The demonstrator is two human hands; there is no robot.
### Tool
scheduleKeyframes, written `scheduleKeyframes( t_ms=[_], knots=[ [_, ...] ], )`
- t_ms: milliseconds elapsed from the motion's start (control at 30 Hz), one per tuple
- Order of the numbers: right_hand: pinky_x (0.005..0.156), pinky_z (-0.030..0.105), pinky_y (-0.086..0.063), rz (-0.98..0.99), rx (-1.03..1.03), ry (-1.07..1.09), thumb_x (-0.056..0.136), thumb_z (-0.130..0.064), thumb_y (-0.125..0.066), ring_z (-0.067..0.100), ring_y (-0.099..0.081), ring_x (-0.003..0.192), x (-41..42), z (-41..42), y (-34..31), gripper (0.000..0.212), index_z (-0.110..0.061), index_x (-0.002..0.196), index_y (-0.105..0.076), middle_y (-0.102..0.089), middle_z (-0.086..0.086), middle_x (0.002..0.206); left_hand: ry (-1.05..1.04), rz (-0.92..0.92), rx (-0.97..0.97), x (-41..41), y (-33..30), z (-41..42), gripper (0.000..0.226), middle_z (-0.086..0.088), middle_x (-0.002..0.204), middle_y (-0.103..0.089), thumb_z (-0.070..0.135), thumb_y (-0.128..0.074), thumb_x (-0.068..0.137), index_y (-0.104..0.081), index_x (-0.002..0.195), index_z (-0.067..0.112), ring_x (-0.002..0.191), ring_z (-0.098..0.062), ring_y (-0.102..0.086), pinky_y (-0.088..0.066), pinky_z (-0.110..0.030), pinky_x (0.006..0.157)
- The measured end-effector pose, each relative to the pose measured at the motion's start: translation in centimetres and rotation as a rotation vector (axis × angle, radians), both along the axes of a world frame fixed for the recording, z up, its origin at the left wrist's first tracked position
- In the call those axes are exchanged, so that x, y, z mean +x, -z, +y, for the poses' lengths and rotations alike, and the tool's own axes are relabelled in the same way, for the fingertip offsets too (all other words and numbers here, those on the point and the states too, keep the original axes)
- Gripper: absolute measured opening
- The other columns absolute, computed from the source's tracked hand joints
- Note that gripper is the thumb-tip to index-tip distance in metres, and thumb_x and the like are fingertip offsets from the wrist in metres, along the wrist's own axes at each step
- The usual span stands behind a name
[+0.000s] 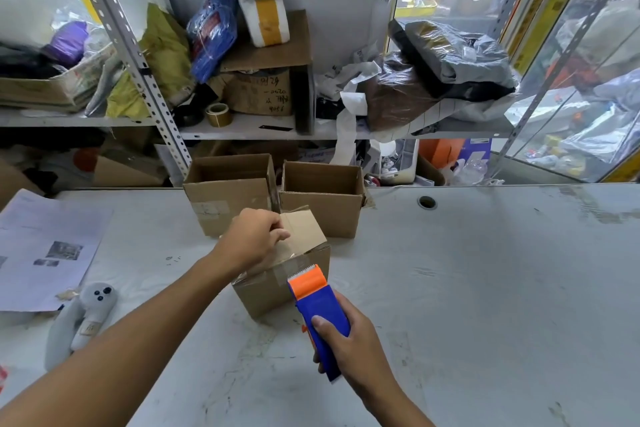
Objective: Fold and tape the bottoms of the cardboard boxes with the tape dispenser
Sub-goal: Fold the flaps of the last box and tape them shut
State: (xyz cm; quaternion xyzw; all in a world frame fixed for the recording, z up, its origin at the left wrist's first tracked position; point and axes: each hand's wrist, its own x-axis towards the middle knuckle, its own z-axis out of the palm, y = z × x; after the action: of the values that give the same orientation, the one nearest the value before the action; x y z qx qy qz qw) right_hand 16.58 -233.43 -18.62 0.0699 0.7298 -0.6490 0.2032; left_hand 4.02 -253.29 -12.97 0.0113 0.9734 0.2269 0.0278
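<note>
Two hands work one small box (277, 284) at mid-table.
Your left hand (251, 241) presses its top flaps; your right hand (349, 345) grips the tape dispenser (317, 305) at the near edge, with bare table (485, 288) to the right.

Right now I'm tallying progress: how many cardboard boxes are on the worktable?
3: the box being taped under the left hand, and two open boxes behind it, left and right. More may be hidden.
</note>
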Motion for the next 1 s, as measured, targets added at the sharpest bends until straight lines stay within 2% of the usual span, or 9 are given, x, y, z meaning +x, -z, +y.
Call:
scheduleKeyframes(
  t_ms=[133, 333, 500, 733, 867, 1000],
  knots=[
    [0.064, 0.047, -0.064, -0.019, -0.001, -0.002, 0.094, -0.038, -0.065, 0.024, -0.072, 0.067, -0.2, -0.2, 0.4, 0.040, -0.035, 0.133, -0.055, -0.072, 0.005, 0.094, -0.005, 0.041, -0.021, 0.2, 0.9, -0.1, 0.022, -0.005, 0.099, -0.074, 0.031, -0.064, 0.095, -0.074, 0.100, 0.013, 0.080, -0.010, -0.060, -0.037, -0.013, 0.061],
    [0.062, 0.037, -0.064, -0.014, -0.006, -0.022, 0.096, -0.037, -0.063, 0.019, -0.072, 0.066, -0.3, -0.8, 0.4, 0.031, -0.033, 0.126, -0.057, -0.072, 0.005, 0.095, -0.022, 0.095, -0.014, 0.3, 1.3, -0.6, 0.022, -0.007, 0.101, -0.074, 0.031, -0.064, 0.095, -0.075, 0.099, 0.011, 0.079, -0.009, -0.057, -0.035, -0.011, 0.060],
    [0.062, 0.037, -0.064, -0.008, -0.008, -0.002, 0.096, -0.036, -0.063, 0.019, -0.072, 0.065, -0.2, -0.9, 0.5, 0.031, -0.033, 0.127, -0.057, -0.073, 0.004, 0.093, -0.014, 0.127, -0.014, 0.2, 1.6, -0.4, 0.022, -0.006, 0.099, -0.075, 0.031, -0.064, 0.095, -0.075, 0.099, 0.012, 0.078, -0.008, -0.055, -0.035, -0.012, 0.061],
    [0.065, 0.043, -0.065, -0.015, 0.002, 0.000, 0.096, -0.040, -0.062, 0.021, -0.073, 0.067, -0.4, -1.0, 1.1, 0.037, -0.032, 0.131, -0.055, -0.072, 0.004, 0.094, -0.036, 0.137, -0.028, 0.1, 2.2, -0.5, 0.024, -0.005, 0.101, -0.075, 0.032, -0.063, 0.096, -0.076, 0.101, 0.013, 0.080, -0.009, -0.057, -0.043, -0.017, 0.066],
    [0.065, 0.041, -0.065, -0.022, 0.007, 0.004, 0.096, -0.042, -0.062, 0.023, -0.073, 0.068, -0.6, -1.2, 1.4, 0.041, -0.032, 0.134, -0.052, -0.071, 0.003, 0.096, -0.026, 0.160, -0.041, 0.0, 2.6, -0.6, 0.023, -0.005, 0.099, -0.075, 0.031, -0.063, 0.096, -0.075, 0.100, 0.012, 0.080, -0.009, -0.058, -0.049, -0.022, 0.072],
    [0.063, 0.041, -0.064, -0.014, -0.019, 0.012, 0.097, -0.037, -0.061, 0.021, -0.072, 0.065, -0.6, -1.2, 1.6, 0.035, -0.033, 0.132, -0.054, -0.072, 0.003, 0.092, 0.052, 0.250, -0.145, 0.2, 3.2, -0.7, 0.019, -0.005, 0.094, -0.070, 0.031, -0.066, 0.094, -0.073, 0.095, 0.014, 0.078, -0.011, -0.054, -0.041, -0.023, 0.066]
  ],
)
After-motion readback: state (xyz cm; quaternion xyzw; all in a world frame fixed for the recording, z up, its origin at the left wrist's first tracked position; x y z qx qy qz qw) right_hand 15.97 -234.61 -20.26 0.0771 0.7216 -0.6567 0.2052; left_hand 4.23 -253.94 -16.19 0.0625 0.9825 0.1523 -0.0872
